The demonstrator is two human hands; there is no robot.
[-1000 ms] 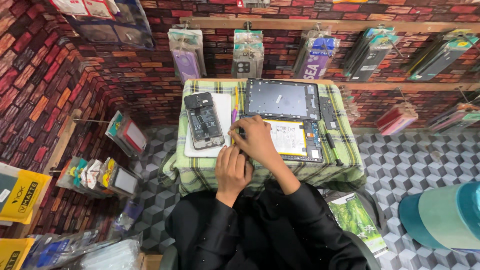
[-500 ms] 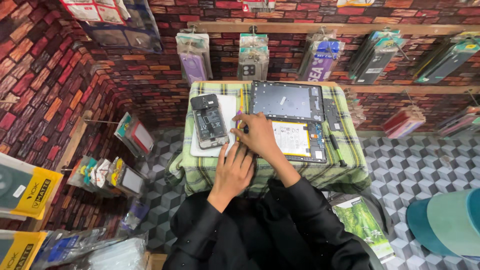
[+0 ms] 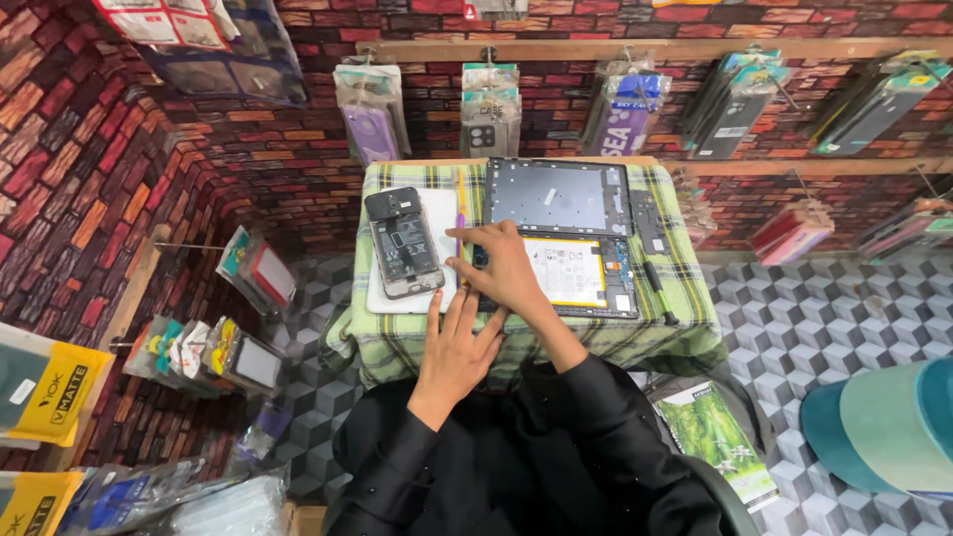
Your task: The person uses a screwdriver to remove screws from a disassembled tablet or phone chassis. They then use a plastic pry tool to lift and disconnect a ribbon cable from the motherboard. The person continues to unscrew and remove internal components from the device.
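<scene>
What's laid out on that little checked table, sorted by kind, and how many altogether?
Opened phones: 1
Opened tablets, yellow battery showing: 1
Tablet back panels: 1
White mats: 1
Dark pen-like tools: 1
Slim yellow tools: 1
Total: 6

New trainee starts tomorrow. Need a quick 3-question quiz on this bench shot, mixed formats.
1. True or false: the right hand rests on the opened tablet with the yellow battery.
2. Multiple choice: the opened phone lies on (A) a white pad, (B) the floor, (C) a shelf.
3. Fill in: the left hand lies flat on the checked ____ that covers the table.

Key:
1. True; it covers the tablet's left edge.
2. A, the white pad, left of the tablet.
3. Cloth, green checked.
</scene>
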